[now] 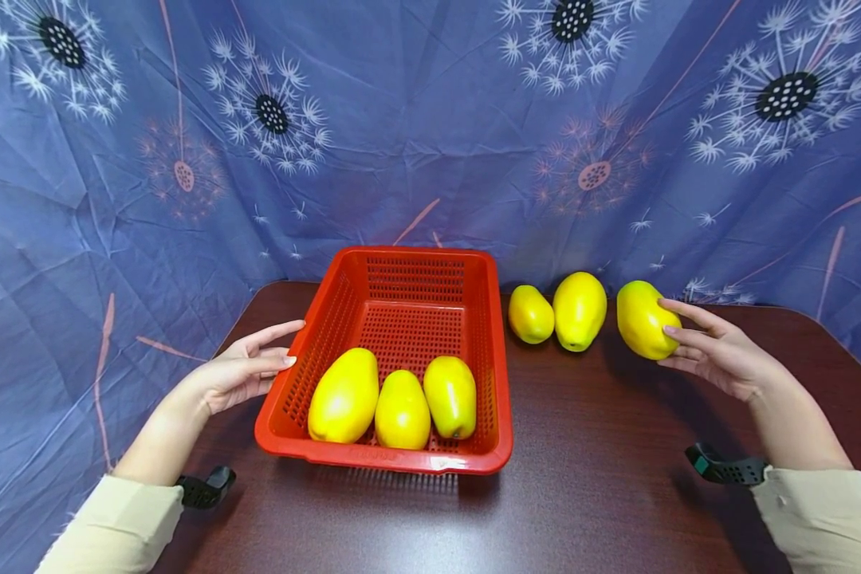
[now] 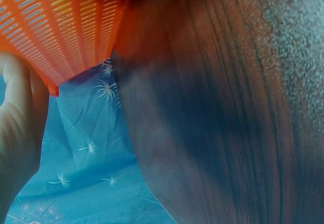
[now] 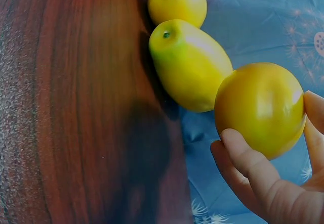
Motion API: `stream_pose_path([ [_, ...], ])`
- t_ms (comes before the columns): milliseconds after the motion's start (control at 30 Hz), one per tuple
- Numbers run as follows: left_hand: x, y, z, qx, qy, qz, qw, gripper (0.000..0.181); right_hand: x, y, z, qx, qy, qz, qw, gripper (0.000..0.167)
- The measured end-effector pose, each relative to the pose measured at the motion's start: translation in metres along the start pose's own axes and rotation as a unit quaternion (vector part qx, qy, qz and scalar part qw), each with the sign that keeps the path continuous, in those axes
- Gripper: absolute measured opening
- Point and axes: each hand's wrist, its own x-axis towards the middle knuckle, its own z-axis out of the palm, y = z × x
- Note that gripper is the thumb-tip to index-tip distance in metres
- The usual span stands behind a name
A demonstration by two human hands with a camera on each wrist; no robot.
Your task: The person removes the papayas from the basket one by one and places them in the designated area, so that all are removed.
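Note:
My right hand [image 1: 732, 355] pinches a yellow papaya [image 1: 643, 320] between thumb and fingers, holding it off the table at the right. In the right wrist view the fingertips press both sides of that papaya [image 3: 259, 110]. On the left, my other hand [image 1: 240, 369] touches the outer left side of a red plastic basket [image 1: 501, 383], its fingers loosely extended. Inside the basket's near half lie a large papaya [image 1: 344, 396], a middle papaya [image 1: 402, 410] and a right papaya [image 1: 450, 397]. The left wrist view shows that hand [image 2: 20, 118] against the slotted basket wall [image 2: 71, 27].
Right of the basket, a small papaya [image 1: 531, 314] and a larger papaya [image 1: 579, 311] rest on the dark wooden table [image 1: 581, 478], near its back edge. A blue cloth with dandelion prints [image 1: 416, 119] hangs behind the table.

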Motion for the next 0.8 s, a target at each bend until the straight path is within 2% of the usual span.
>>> stream_pose_path([
  [500,0.0,0.0,0.0,0.002,0.007,-0.003,1.0,0.048,0.003,0.014,-0.014,-0.031,0.052,0.04,0.9974,0.042],
  [800,0.001,-0.002,-0.002,0.002,-0.001,0.002,1.0,0.05,0.01,0.018,-0.015,-0.066,0.095,0.082,0.9899,0.037],
])
